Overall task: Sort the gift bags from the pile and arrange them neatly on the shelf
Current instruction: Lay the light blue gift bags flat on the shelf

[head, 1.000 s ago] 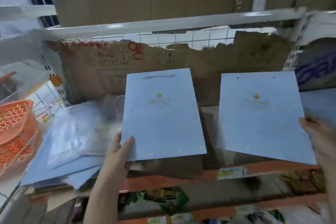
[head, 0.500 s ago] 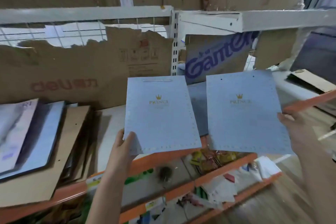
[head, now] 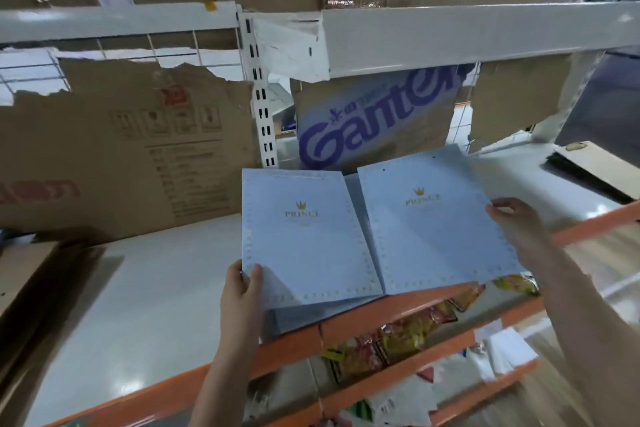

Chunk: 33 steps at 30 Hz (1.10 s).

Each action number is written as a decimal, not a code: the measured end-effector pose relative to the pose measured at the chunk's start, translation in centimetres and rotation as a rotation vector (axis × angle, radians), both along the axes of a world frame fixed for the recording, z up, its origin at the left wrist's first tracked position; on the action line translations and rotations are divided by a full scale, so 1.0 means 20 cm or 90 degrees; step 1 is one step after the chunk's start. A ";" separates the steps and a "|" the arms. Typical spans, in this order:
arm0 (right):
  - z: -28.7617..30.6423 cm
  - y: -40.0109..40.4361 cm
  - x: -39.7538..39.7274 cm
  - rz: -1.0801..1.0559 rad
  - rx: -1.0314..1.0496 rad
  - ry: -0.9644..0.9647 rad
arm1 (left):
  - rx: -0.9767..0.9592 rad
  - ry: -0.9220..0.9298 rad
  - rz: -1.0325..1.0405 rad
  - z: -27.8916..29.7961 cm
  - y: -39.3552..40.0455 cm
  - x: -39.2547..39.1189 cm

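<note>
Here two flat pale-blue gift bags are held side by side over the near edge of the shelf (head: 145, 291). The left bag (head: 304, 236) is pinched at its near-left corner by the left hand (head: 242, 291); the right bag (head: 433, 222) is gripped at its right edge by the right hand (head: 516, 229), fingers curled over. Both long axes run near to far — toward the cardboard backing (head: 121, 149). More blue bags lie beneath, so each is probably to be lowered flat, the left one nearer the bare shelf space.
</note>
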State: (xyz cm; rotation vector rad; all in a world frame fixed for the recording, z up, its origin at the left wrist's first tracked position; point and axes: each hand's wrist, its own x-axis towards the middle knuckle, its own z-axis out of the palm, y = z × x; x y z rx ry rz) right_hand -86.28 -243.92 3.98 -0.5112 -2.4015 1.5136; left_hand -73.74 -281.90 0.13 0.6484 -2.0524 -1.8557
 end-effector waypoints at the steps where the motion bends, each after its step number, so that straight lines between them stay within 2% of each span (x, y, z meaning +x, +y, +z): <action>1: -0.01 0.00 -0.07 0.009 0.030 -0.011 | -0.040 -0.008 0.012 -0.02 0.02 -0.02; 6: -0.09 -0.04 -0.30 0.073 0.119 -0.030 | -0.266 -0.066 0.063 -0.11 0.07 -0.08; 12: -0.20 -0.04 -0.37 0.085 0.156 -0.065 | -0.353 -0.113 0.064 -0.10 0.13 -0.06; 15: -0.20 -0.01 -0.36 0.140 0.239 -0.067 | -0.412 -0.114 0.086 -0.10 0.16 -0.05; 19: -0.16 0.04 -0.36 0.223 0.248 -0.088 | -0.467 -0.157 0.109 -0.12 0.18 -0.05; 23: -0.09 0.05 -0.34 0.283 0.303 -0.040 | -0.502 -0.228 0.127 -0.12 0.16 -0.04; 27: -0.02 -0.08 -0.24 0.395 0.329 0.022 | -0.540 -0.203 0.173 -0.03 0.17 0.02; 33: 0.05 -0.50 0.05 0.569 0.385 0.102 | -0.707 -0.198 0.179 0.09 0.04 0.24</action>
